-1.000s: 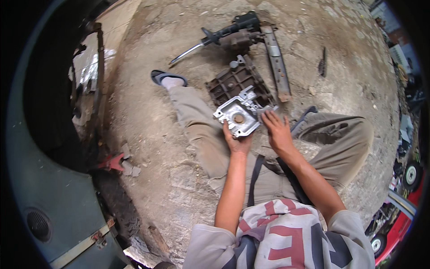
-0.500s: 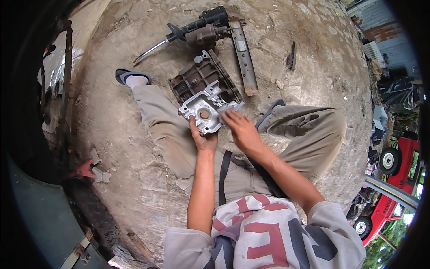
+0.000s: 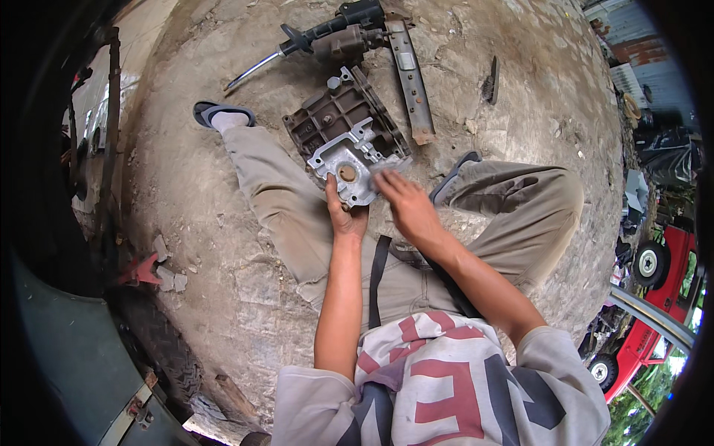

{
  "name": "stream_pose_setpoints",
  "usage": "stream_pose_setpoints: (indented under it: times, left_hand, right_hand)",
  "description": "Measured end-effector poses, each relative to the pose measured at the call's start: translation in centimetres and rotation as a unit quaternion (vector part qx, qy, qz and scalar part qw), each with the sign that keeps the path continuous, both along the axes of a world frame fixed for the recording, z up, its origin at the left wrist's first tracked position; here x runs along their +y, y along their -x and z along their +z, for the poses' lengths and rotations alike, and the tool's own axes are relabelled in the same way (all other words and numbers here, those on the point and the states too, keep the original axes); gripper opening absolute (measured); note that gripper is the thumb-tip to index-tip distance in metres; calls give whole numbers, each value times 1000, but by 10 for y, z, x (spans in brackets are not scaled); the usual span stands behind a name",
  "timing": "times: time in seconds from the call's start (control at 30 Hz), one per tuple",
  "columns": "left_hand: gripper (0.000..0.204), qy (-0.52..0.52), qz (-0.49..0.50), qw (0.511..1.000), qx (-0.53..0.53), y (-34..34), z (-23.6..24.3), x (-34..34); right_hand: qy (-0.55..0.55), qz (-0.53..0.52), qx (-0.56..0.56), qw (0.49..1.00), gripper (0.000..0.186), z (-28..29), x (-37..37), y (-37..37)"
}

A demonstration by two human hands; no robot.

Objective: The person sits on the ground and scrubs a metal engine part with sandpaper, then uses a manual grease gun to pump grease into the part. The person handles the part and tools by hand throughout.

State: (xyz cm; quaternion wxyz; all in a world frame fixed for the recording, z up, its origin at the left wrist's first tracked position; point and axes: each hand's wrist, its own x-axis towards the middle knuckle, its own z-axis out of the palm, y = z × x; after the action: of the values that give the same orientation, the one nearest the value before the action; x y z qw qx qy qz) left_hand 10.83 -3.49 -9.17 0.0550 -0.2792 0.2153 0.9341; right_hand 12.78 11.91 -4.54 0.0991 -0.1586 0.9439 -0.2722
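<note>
My left hand [image 3: 344, 212] grips a silver metal housing [image 3: 353, 152] with a round tan centre, its thumb along the near left side. My right hand [image 3: 405, 201] is at the housing's right side, its blurred fingertips pressed on a grey piece that I cannot make out. Just beyond, and partly hidden by the housing, lies a dark rusty ribbed casting [image 3: 312, 126] with bolts, between my outstretched left leg and bent right leg.
A black strut [image 3: 301, 41], a rusty cylinder [image 3: 335, 48], a long metal bracket [image 3: 409, 82] and a dark narrow piece [image 3: 491, 82] lie on the concrete. A green panel [image 3: 71, 357] and red stand [image 3: 141, 269] are left; a red vehicle [image 3: 662, 312] and corrugated sheeting [image 3: 632, 44] are right.
The view has swung, bringing more of the red vehicle and sheeting into sight. My right fingers have shifted on the housing's right side and are motion-blurred; my left hand keeps its hold.
</note>
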Motion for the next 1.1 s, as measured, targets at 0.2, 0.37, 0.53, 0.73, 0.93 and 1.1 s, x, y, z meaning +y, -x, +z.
stream_pose_setpoints:
  times: [0.2,0.37,0.53,0.73,0.93,1.1]
  left_hand:
    - [70,-18,-19,1000,11,-3,-4,-8]
    - [69,-36,15,999,21,4,15,-1]
    - [72,28,-29,999,-9,-3,15,-5]
    - [74,-21,20,1000,0,4,20,0]
    - [72,-2,19,1000,4,3,9,-2]
    - [70,12,-24,1000,10,2,7,-7]
  right_hand:
    - [81,106,42,990,67,20,-11,-10]
    - [12,-106,23,994,65,-32,17,20]
    - [87,80,15,993,69,25,-18,-13]
    - [113,-9,69,991,61,-15,9,15]
    - [54,-66,36,996,59,-23,12,8]
    - [121,116,23,986,71,26,-21,-16]
